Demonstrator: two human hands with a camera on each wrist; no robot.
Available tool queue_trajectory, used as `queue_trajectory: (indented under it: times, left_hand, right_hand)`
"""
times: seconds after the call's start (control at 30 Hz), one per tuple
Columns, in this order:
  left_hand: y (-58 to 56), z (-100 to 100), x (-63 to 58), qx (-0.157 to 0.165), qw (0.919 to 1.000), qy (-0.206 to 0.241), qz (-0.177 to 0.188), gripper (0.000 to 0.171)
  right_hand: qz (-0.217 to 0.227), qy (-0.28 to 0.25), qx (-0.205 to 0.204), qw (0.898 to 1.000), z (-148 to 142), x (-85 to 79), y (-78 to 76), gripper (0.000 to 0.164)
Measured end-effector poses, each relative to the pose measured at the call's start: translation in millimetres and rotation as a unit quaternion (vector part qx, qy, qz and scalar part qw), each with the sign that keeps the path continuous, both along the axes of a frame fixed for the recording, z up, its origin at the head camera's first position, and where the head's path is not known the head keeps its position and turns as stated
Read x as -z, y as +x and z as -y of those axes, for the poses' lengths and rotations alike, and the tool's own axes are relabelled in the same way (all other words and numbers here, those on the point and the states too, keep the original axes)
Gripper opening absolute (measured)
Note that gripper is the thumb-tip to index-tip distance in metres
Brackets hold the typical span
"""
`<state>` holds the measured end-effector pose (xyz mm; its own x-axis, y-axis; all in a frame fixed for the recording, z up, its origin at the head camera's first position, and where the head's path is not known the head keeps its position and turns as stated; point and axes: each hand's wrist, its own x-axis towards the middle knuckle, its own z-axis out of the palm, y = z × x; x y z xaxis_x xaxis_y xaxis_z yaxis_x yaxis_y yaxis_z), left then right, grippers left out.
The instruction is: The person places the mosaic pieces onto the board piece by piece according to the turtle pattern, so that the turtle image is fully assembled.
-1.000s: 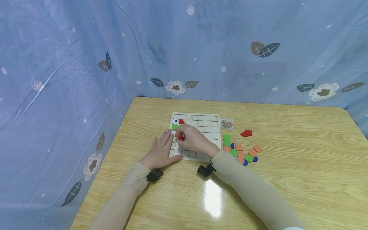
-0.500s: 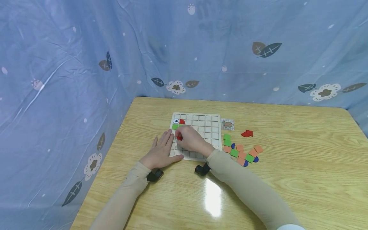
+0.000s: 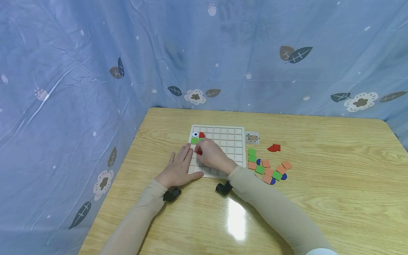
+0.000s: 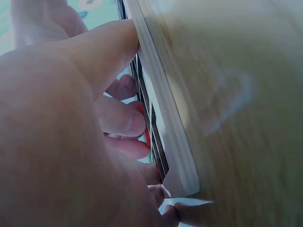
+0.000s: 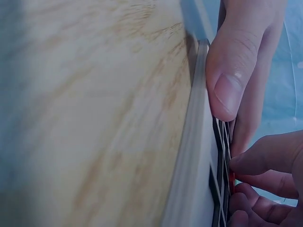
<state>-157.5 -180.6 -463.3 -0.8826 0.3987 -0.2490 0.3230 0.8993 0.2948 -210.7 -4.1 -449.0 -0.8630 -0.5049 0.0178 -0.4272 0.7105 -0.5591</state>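
Note:
A pale wooden grid board (image 3: 239, 137) lies on the table in the head view. My left hand (image 3: 180, 168) rests flat with spread fingers on its left side, thumb near the front edge. My right hand (image 3: 213, 154) is over the left part of the board, its fingertips pinching a small red piece (image 3: 199, 153) at the grid. The fingers hide most of its shape; a red sliver (image 5: 232, 182) shows in the right wrist view. Beyond that hand, a white eye tile (image 3: 195, 134), a red rounded piece (image 3: 202, 135) and green squares (image 3: 194, 141) sit in the grid.
Right of the board lie a small pattern card (image 3: 252, 137) and two red pieces (image 3: 274, 148). Nearer are several loose orange squares (image 3: 266, 163), green squares (image 3: 259, 169) and blue half-round pieces (image 3: 284, 176). A blue patterned curtain (image 3: 255, 63) hangs behind the table.
My right hand has shifted slightly left, and its fingers have drawn in closer around the red piece at the board. The left hand has stayed in place.

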Motion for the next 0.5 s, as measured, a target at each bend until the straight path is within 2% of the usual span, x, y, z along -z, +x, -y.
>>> queue_trajectory:
  times: [0.5]
  left_hand:
    - [0.2, 0.1, -0.8, 0.001, 1.0, 0.004, 0.001, 0.107]
  right_hand:
    - [-0.008, 0.005, -0.005, 1.0, -2.2, 1.1, -1.3, 0.014]
